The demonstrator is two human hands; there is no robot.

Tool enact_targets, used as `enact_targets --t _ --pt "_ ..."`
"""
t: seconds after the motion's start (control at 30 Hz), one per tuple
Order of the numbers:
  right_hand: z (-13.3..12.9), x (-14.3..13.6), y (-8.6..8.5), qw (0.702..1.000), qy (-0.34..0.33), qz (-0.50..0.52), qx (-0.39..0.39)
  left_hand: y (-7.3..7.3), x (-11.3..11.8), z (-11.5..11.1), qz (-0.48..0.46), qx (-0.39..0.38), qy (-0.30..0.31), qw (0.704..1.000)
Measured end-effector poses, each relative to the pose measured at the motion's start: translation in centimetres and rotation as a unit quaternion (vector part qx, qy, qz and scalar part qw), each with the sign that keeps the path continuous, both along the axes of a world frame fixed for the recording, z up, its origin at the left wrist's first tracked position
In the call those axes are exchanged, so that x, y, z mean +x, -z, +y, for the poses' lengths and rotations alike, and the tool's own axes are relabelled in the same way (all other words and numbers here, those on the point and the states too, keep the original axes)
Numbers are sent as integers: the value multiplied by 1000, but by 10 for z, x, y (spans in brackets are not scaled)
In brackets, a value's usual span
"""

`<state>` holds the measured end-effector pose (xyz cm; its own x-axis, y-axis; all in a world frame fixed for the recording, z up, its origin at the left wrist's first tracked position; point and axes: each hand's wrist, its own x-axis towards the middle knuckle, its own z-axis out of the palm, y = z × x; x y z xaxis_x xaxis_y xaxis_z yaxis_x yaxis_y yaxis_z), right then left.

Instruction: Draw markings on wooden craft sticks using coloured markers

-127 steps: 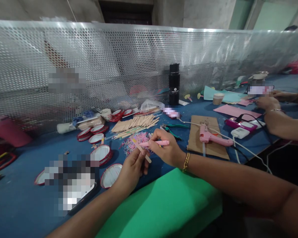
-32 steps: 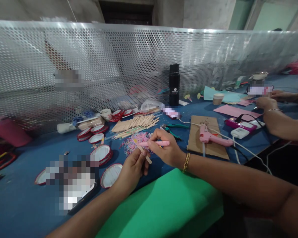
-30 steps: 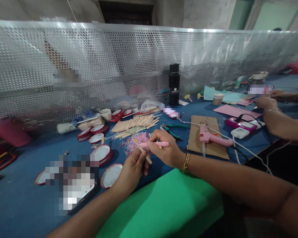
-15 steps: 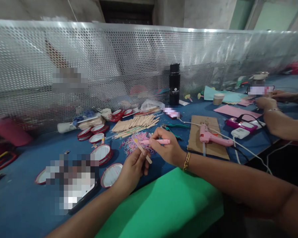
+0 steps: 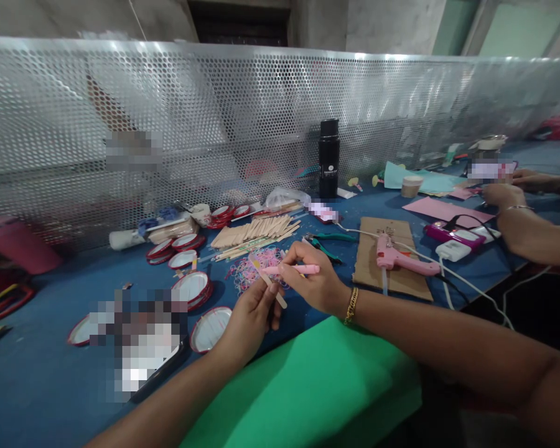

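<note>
My left hand (image 5: 256, 309) pinches a flat wooden craft stick (image 5: 278, 295), which slants up to the left and has a yellow patch near its upper end. In my right hand (image 5: 313, 278) is a pink marker (image 5: 305, 269), its left end at or very near the stick; whether it touches is too small to tell. Behind the hands lies a loose heap of small pink, blue and white bands (image 5: 243, 272). A pile of wooden sticks (image 5: 256, 231) spreads just beyond the heap.
Jar lids (image 5: 192, 288) and a phone (image 5: 156, 367) are at left. A black bottle (image 5: 329, 158) stands by the mesh partition (image 5: 261, 112). Green pliers (image 5: 326, 246), cardboard (image 5: 368, 249) and a pink glue gun (image 5: 404, 260) sit at right. Another person's hands (image 5: 504, 196) work beyond.
The marker's left end has shifted slightly down and left along the stick. My hands otherwise keep nearly the same pose, and both still hold their items.
</note>
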<state>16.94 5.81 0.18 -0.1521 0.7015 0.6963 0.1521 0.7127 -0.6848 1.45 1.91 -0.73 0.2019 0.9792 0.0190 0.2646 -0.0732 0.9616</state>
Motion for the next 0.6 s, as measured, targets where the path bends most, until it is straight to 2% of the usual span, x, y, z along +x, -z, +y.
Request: enact_targets --t 0.6 --pt "0 1 0 1000 3 12 -5 0 0 0 9 1 -6 1000"
